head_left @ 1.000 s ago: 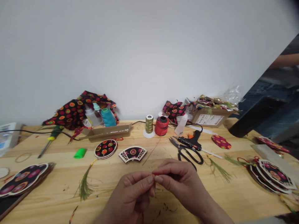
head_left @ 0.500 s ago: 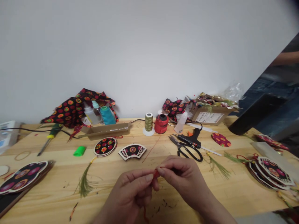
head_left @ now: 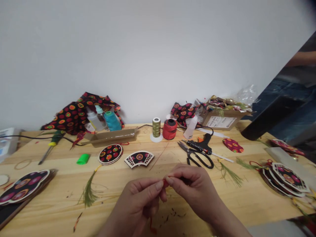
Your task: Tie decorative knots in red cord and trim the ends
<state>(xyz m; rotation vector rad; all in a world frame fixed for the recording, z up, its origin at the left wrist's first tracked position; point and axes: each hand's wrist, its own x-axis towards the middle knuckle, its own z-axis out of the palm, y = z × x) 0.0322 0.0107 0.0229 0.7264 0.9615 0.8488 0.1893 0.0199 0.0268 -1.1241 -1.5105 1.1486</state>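
Note:
My left hand (head_left: 137, 200) and my right hand (head_left: 194, 191) meet above the wooden table (head_left: 61, 210), fingertips pinching a short piece of red cord (head_left: 165, 183) between them. A loose end of the cord (head_left: 151, 226) hangs below my left hand. Most of the cord is hidden by my fingers. The nearest objects are a fan-shaped wooden ornament with black patterned fabric (head_left: 139, 159), up and to the left of my hands, and black-handled scissors (head_left: 197, 157), up and to the right.
A round black ornament (head_left: 111, 153), green tasselled strands (head_left: 87, 194), a hot glue gun (head_left: 199, 146) and a red spool (head_left: 170, 129) lie ahead. Stacks of ornaments sit at the left (head_left: 23, 186) and right (head_left: 283, 179). A person's arm (head_left: 301, 58) shows at the upper right.
The whole table scene has shifted slightly up in view. My hands have drawn closer around the red cord, and its lower end now hangs more visibly below my left hand.

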